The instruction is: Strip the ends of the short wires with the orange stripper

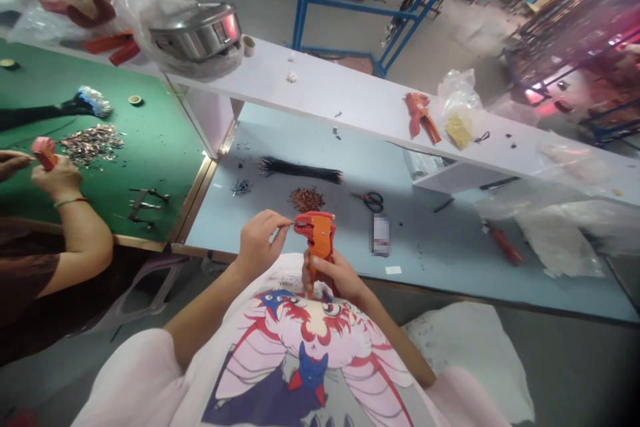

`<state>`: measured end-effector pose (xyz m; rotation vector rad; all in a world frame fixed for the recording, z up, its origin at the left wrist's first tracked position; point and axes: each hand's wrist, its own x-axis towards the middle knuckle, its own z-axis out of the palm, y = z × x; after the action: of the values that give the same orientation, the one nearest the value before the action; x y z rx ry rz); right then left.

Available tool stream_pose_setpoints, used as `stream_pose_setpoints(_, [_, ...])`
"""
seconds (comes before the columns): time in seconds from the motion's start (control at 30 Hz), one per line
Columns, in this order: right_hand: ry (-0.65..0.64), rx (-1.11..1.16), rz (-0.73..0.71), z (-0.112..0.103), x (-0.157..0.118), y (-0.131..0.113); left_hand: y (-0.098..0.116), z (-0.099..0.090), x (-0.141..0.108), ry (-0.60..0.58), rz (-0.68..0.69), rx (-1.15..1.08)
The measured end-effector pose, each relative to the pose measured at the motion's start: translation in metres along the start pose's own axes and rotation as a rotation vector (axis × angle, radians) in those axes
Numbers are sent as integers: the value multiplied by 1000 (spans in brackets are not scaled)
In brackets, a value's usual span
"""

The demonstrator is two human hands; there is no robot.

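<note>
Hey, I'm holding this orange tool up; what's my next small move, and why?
Probably squeeze the orange tool with your right hand: it grips the tool low down, while your left hand seems to pinch a thin strand at the tool's red front end.

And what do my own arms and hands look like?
The left hand and right hand are bare, as are both forearms, with no visible gloves or wristbands. The loose, pale pink short sleeves join a shirt with a colourful cartoon print.
</note>
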<state>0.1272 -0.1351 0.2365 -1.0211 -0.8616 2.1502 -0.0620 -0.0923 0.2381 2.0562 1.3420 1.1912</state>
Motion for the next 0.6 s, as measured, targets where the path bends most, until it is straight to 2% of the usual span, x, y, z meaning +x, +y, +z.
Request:
stream_pose_setpoints(0.2, [-30,71,23,0,-2,-6,0,-2,0,18,-58,2])
stream_pose_setpoints(0.47, [-73,43,47,-6,0,-8,-2,0,-3,22,-76,-1])
stream_pose_setpoints(0.6, [-45,19,62,-11,1,-6,-3,3,-6,12,-73,-4])
